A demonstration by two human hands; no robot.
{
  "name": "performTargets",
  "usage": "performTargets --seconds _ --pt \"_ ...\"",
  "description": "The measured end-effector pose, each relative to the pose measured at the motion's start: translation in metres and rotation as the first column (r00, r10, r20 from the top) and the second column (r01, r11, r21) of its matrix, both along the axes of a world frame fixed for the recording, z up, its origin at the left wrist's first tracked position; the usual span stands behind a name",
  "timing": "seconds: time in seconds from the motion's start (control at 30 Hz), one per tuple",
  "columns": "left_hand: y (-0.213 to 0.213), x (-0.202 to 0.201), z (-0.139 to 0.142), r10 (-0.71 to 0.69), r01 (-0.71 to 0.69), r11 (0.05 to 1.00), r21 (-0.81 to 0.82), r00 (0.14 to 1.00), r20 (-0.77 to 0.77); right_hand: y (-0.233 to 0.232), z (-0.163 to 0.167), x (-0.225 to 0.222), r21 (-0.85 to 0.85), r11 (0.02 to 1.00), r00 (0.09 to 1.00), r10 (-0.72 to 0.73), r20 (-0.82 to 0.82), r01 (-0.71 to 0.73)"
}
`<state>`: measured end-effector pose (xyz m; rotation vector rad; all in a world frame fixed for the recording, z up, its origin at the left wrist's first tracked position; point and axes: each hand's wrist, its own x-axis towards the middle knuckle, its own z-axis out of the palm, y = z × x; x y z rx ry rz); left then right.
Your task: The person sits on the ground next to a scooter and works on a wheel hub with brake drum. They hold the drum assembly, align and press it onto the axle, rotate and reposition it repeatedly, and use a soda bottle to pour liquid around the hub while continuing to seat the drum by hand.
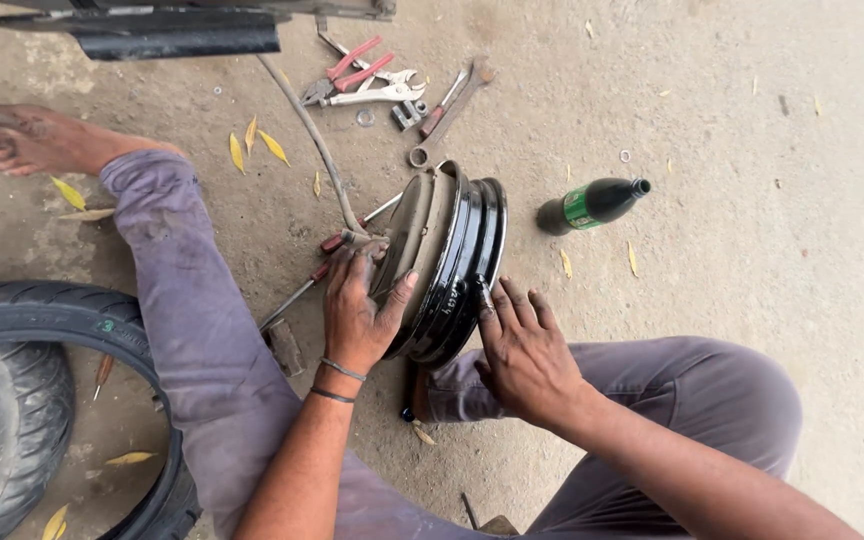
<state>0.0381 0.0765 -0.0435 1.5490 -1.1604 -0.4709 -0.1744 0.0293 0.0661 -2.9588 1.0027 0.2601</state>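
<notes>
A bare, dusty concrete floor (732, 280) carries everything here, scattered with yellow leaves. On it, between the person's spread legs, a black wheel rim (452, 265) stands on edge, tilted slightly, so that its inner well faces the left side; upright like this it can be steadied from both faces. The left hand (357, 310) wraps over the rim's dull, dusty edge, fingers curled about it and thumb pressed on the metal, near where a thin hose (317, 140) ends at the rim, seemingly at the valve. The right hand (522, 350) lies open against the glossy black side, fingers spread flat, gripping nothing, apparently bracing the rim against tipping.

Just behind the left hand a long metal bar (297, 295) lies on the floor. Farther off, within arm's reach, sit red-handled pliers (352, 68), a wrench (382, 92) and a ring spanner (449, 110). A dark green bottle (592, 203) lies on its side to the right of the rim, apart from it. A tyre (32, 400) rests flat at the lower left, beside the leg.
</notes>
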Motion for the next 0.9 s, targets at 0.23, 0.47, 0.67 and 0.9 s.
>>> performTargets --seconds 0.23,0.47,0.67,0.9 --pt "-0.012 -0.009 -0.017 -0.043 0.045 0.997 0.064 0.998 -0.037 -0.103 0.003 0.039 0.159 0.923 0.880 -0.266 -0.394 0.350" --pt "-0.012 -0.022 -0.035 0.043 -0.043 0.998 0.042 0.999 0.012 -0.016 0.015 0.028 0.074 0.995 0.930 -0.029 -0.366 0.060" --pt "-0.016 -0.026 -0.026 0.060 -0.060 0.998 0.007 0.998 -0.005 -0.132 0.050 0.075 0.209 0.917 0.839 -0.197 -0.507 0.341" --pt "-0.011 -0.025 -0.036 0.070 -0.070 0.998 -0.006 0.997 -0.037 -0.059 0.035 0.039 0.187 0.977 0.971 -0.057 -0.233 0.102"
